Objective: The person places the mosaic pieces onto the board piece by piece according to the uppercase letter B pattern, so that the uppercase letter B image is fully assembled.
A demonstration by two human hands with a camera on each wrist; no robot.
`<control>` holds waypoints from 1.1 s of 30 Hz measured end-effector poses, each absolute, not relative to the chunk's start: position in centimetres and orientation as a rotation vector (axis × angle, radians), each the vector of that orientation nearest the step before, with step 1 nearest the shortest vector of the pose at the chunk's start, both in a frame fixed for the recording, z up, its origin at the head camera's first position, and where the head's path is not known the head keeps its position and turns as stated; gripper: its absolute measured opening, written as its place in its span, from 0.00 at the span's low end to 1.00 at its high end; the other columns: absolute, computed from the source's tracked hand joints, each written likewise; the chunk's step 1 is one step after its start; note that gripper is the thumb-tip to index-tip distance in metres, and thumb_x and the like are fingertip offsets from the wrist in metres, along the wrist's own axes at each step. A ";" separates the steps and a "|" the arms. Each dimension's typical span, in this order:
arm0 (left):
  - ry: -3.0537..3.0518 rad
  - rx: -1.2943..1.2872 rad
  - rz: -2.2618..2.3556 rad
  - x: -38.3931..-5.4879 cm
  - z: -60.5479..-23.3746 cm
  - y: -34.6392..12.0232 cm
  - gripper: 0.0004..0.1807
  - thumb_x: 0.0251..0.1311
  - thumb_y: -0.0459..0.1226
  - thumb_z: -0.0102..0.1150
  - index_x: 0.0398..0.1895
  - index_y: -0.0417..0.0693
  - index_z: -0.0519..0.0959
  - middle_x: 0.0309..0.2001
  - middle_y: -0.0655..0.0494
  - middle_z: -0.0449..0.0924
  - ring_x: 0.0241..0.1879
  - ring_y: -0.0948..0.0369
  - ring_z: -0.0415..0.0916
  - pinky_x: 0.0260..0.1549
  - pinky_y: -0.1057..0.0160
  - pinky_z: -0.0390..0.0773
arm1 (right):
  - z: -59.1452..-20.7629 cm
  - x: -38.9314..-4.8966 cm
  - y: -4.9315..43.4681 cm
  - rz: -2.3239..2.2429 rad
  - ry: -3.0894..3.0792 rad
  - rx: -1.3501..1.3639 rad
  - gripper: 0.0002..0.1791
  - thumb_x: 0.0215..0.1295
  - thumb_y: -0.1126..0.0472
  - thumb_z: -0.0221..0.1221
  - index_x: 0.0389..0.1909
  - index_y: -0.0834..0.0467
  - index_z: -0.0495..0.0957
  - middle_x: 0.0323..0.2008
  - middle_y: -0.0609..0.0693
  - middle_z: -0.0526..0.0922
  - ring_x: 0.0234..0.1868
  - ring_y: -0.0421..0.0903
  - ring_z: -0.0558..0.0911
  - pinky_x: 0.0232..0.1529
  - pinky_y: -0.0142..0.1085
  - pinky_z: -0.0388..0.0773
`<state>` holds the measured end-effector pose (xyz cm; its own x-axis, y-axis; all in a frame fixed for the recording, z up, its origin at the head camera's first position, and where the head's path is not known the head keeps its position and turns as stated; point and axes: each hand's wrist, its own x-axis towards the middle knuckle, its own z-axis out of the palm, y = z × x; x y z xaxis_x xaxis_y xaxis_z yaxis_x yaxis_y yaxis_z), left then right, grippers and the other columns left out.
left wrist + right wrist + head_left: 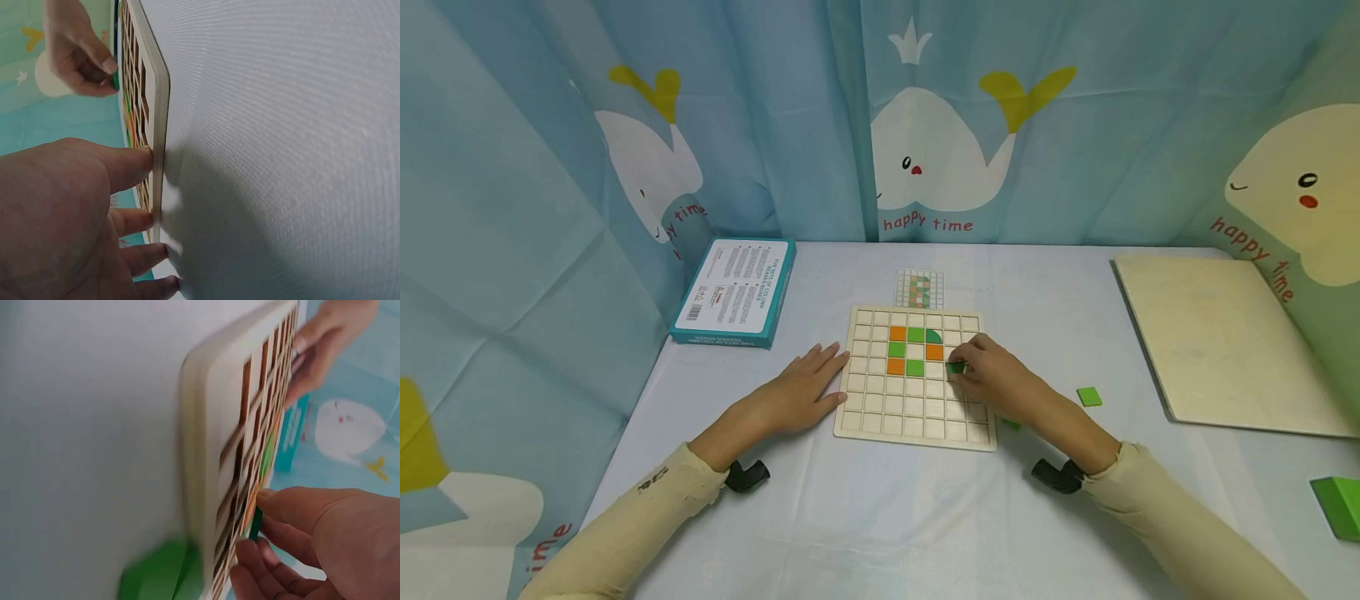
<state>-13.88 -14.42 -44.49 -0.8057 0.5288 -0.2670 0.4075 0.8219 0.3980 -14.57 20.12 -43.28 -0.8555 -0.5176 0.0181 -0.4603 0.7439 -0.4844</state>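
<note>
A square wooden grid board (917, 442) lies on the white table. Orange and light green tiles, with a dark green rounded tile (933, 337) at one corner, fill several of its cells around an unfilled one. My left hand (805, 388) rests at the board's left edge, fingers extended, with the thumb (132, 167) touching the rim. Over the right part of the grid, my right hand (1003, 382) pinches a dark green tile (255, 523) between thumb and fingers, close above the cells. Part of that tile is hidden by the fingers.
Behind the board lies a pattern card (919, 288). A teal box (735, 292) stands at the back left, a plain wooden panel (1232, 342) at the right. One light green tile (1089, 397) lies beside my right forearm; a green block (1337, 507) sits at the far right.
</note>
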 end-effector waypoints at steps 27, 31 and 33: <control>2.638 0.723 0.458 -13.9 -44.5 -14.6 0.39 0.81 0.51 0.49 0.86 0.46 0.52 0.86 0.44 0.45 0.85 0.42 0.40 0.80 0.37 0.50 | -43.9 -15.7 17.6 -0.598 2.898 -0.908 0.08 0.66 0.70 0.69 0.44 0.58 0.85 0.46 0.52 0.84 0.50 0.51 0.84 0.43 0.47 0.72; 2.636 0.719 0.461 -13.9 -44.5 -14.5 0.39 0.81 0.51 0.49 0.86 0.46 0.52 0.86 0.44 0.45 0.85 0.42 0.40 0.80 0.37 0.49 | -44.0 -15.6 17.7 -0.586 2.916 -0.918 0.09 0.66 0.70 0.69 0.44 0.57 0.85 0.45 0.51 0.84 0.50 0.50 0.83 0.43 0.45 0.71; 2.633 0.715 0.464 -13.9 -44.5 -14.5 0.39 0.81 0.51 0.49 0.86 0.46 0.52 0.86 0.44 0.45 0.85 0.42 0.40 0.80 0.37 0.49 | -43.9 -15.5 17.8 -0.583 2.922 -0.919 0.09 0.67 0.70 0.70 0.45 0.57 0.86 0.46 0.51 0.84 0.50 0.50 0.83 0.43 0.45 0.70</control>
<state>-13.90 -14.51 -44.47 -0.8021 0.5356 -0.2640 0.4133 0.8171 0.4020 -15.50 17.83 -43.87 -0.8259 -0.5569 0.0883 -0.5481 0.7562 -0.3576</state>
